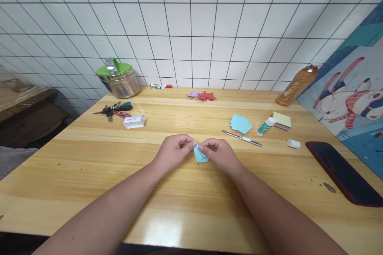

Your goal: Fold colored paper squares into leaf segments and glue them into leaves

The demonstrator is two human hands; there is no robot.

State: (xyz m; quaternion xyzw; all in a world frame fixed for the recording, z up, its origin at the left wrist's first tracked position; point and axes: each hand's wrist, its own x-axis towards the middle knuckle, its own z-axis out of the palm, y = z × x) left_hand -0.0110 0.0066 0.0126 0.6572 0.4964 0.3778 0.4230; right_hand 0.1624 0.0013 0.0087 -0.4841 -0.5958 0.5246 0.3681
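Note:
Both hands meet over the middle of the wooden table around a small folded piece of light blue paper. My left hand pinches its upper left corner between thumb and forefinger. On the other side, my right hand grips the upper right edge, thumb on top. Fold lines and overlapping layers show on the paper; part of its top edge is hidden by the fingertips. Beyond my right hand lie a slim craft knife and a stack of light blue paper pieces.
A glue stick, its white cap, a yellow-topped paper pad, a phone and a drink bottle are on the right. Paper maple leaves, a marker, keys, a small white box and a green-lidded metal pot stand farther back.

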